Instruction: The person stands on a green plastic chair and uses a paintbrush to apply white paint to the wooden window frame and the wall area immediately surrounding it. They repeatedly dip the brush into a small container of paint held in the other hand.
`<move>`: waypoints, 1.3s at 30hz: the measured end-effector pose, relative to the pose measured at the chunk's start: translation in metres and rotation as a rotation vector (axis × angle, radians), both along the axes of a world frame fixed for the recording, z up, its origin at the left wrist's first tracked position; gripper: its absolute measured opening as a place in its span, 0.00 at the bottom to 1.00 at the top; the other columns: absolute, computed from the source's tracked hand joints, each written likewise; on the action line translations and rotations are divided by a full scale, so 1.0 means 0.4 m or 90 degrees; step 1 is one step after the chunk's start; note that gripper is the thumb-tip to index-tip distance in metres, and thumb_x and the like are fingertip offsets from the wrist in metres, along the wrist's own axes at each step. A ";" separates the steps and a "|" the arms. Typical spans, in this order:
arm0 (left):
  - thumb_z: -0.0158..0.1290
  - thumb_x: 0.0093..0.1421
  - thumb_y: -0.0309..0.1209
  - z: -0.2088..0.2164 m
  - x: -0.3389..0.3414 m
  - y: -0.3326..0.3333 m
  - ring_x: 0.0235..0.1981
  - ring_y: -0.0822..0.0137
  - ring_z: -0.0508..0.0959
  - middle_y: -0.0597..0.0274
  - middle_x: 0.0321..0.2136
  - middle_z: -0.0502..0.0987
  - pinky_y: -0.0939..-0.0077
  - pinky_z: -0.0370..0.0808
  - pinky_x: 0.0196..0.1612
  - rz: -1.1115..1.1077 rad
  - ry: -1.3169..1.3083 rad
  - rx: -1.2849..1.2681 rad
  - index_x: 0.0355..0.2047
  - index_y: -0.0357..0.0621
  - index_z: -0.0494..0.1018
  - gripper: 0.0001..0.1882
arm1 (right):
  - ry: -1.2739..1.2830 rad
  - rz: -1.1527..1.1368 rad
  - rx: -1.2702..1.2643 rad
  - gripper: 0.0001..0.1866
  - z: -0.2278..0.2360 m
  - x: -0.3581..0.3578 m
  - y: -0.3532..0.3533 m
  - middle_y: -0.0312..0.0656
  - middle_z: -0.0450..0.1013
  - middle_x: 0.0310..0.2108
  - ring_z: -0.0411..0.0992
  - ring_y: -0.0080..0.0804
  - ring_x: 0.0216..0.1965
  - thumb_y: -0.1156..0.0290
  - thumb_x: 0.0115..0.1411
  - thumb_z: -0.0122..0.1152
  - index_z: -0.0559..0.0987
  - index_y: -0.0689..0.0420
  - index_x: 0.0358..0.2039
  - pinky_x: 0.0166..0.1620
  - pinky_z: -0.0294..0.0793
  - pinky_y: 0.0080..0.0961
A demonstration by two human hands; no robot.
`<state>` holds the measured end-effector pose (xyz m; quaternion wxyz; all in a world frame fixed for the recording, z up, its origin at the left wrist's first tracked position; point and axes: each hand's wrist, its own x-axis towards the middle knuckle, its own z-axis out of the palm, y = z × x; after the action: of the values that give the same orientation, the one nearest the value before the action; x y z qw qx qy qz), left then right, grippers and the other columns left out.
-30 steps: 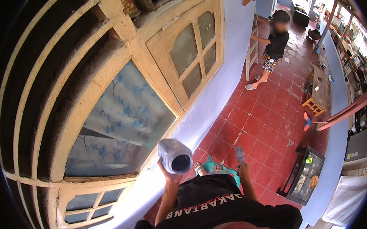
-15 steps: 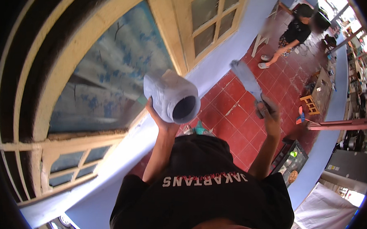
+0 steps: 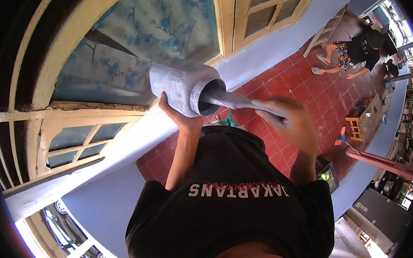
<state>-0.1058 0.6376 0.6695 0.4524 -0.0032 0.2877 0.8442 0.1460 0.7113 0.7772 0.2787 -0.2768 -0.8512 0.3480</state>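
Observation:
A wide-mouthed plastic jug (image 3: pixel 174 84), smeared with pale blue-grey paint, lies tilted in my left hand (image 3: pixel 183 116). Its round opening faces right, and the inside looks dark. My right hand (image 3: pixel 294 124), blurred by motion, is closed around the handle of a paint-covered paintbrush (image 3: pixel 237 100). The brush's far end passes into the jug's mouth, so its bristles are hidden. Behind the jug is a window pane (image 3: pixel 164 28) with blue patterned curtain or film, set in a cream wooden frame (image 3: pixel 226 20).
Red floor tiles (image 3: pixel 274 85) stretch ahead beside a pale blue wall (image 3: pixel 254 56). Another person (image 3: pixel 352 51) in dark clothes bends near a wooden ladder (image 3: pixel 325 31). A small wooden rack (image 3: pixel 354 128) and a reddish post (image 3: pixel 381 163) stand on the right.
My right hand has swung left, bringing the brush from over the floor into the jug's mouth. The jug has shifted slightly up and left. The other person appears farther right.

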 end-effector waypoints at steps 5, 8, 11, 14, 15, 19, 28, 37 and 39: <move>0.41 0.65 0.59 -0.022 0.000 -0.047 0.61 0.51 0.72 0.53 0.60 0.71 0.52 0.70 0.63 0.074 0.023 -0.023 0.67 0.46 0.62 0.38 | -0.128 0.086 0.050 0.16 -0.020 -0.114 -0.042 0.47 0.77 0.35 0.79 0.46 0.39 0.78 0.62 0.59 0.78 0.59 0.51 0.38 0.78 0.42; 0.41 0.65 0.59 -0.037 0.000 -0.072 0.61 0.51 0.72 0.54 0.60 0.71 0.52 0.70 0.63 0.087 0.023 -0.030 0.67 0.46 0.61 0.38 | -0.117 0.100 0.128 0.17 -0.089 -0.168 -0.058 0.47 0.75 0.35 0.79 0.46 0.40 0.78 0.59 0.59 0.76 0.62 0.50 0.37 0.79 0.41; 0.41 0.65 0.59 -0.053 0.003 -0.100 0.61 0.51 0.72 0.54 0.60 0.71 0.52 0.70 0.63 0.103 0.010 -0.046 0.67 0.46 0.61 0.38 | -0.146 0.096 0.130 0.13 -0.114 -0.222 -0.074 0.46 0.76 0.31 0.79 0.47 0.36 0.77 0.57 0.61 0.79 0.62 0.43 0.37 0.80 0.41; 0.41 0.65 0.59 -0.074 -0.002 -0.124 0.62 0.51 0.72 0.53 0.61 0.71 0.51 0.70 0.63 0.119 -0.006 -0.047 0.67 0.46 0.61 0.38 | -0.177 0.128 0.104 0.08 -0.118 -0.253 -0.076 0.46 0.77 0.29 0.80 0.46 0.34 0.74 0.59 0.63 0.81 0.59 0.39 0.36 0.79 0.42; 0.41 0.65 0.59 -0.082 -0.006 -0.130 0.62 0.51 0.72 0.53 0.61 0.71 0.51 0.70 0.63 0.123 -0.010 -0.045 0.67 0.46 0.61 0.38 | -0.185 0.142 0.093 0.07 -0.118 -0.260 -0.075 0.46 0.78 0.28 0.80 0.45 0.33 0.73 0.60 0.63 0.82 0.59 0.38 0.35 0.79 0.42; 0.41 0.65 0.59 -0.116 -0.024 -0.158 0.63 0.50 0.71 0.52 0.62 0.70 0.51 0.68 0.65 0.116 -0.018 -0.023 0.68 0.46 0.61 0.39 | -0.115 0.122 -0.093 0.08 -0.126 -0.245 -0.051 0.45 0.80 0.29 0.80 0.38 0.29 0.69 0.64 0.65 0.83 0.59 0.41 0.33 0.77 0.34; 0.43 0.66 0.57 -0.158 -0.058 -0.175 0.63 0.52 0.71 0.55 0.61 0.71 0.52 0.66 0.66 0.165 -0.115 -0.030 0.66 0.47 0.63 0.37 | -0.128 0.099 -0.544 0.11 -0.170 -0.160 0.003 0.34 0.76 0.27 0.64 0.16 0.24 0.66 0.73 0.56 0.79 0.60 0.44 0.29 0.65 0.19; 0.45 0.65 0.57 -0.220 -0.071 -0.170 0.61 0.55 0.73 0.62 0.59 0.74 0.54 0.69 0.64 0.119 -0.192 0.020 0.64 0.50 0.66 0.34 | -0.198 0.100 -0.466 0.13 -0.194 -0.170 -0.001 0.28 0.65 0.24 0.57 0.14 0.23 0.63 0.74 0.56 0.77 0.62 0.43 0.26 0.58 0.17; 0.44 0.65 0.57 -0.226 -0.072 -0.167 0.61 0.55 0.74 0.62 0.58 0.74 0.54 0.69 0.63 0.128 -0.183 0.014 0.63 0.51 0.67 0.33 | -0.255 0.100 -0.404 0.14 -0.168 -0.174 0.010 0.27 0.63 0.24 0.56 0.14 0.24 0.63 0.73 0.57 0.78 0.63 0.43 0.27 0.57 0.18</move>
<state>-0.1347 0.5709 0.5791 0.4022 -0.1479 0.2092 0.8790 0.0765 0.7154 0.7099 -0.0201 -0.3461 -0.7575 0.5532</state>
